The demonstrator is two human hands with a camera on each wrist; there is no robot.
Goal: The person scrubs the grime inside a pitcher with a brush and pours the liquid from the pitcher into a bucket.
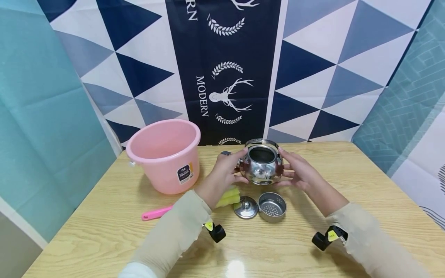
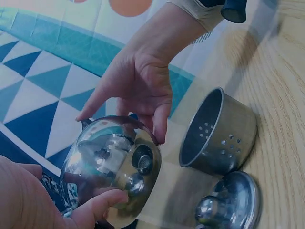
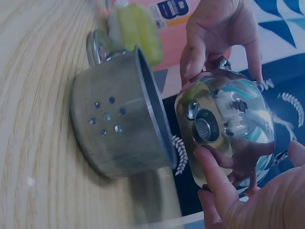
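Nearest on the wooden table [image 1: 264,247], a perforated strainer [image 1: 272,216] and a knobbed lid [image 1: 245,208] are lying side by side, touching or almost so. To their left, a yellow-green sponge [image 1: 229,197] and a pink handle [image 1: 156,213] are being partly covered by the left sleeve [image 1: 177,226]; whether the two are joined cannot be told. Just beyond, a shiny metal teapot [image 1: 262,170] is being gripped between the left hand [image 1: 226,170] and the right hand [image 1: 299,172], with fingers and thumbs being bent about its sides. Its lidless mouth is being tipped towards the head camera, and it appears to be being held above the tabletop. A slip is being invited by the smooth, rounded metal: should either hand be eased, the pot could be dropped onto the strainer and lid, which could be dented or knocked away. If the left arm were drawn back low, the pink handle could be caught by the sleeve. Farther left, a pink bucket [image 1: 165,175] is standing upright, well apart from the pot, and behind everything a patterned cloth [image 1: 307,77] is hanging.
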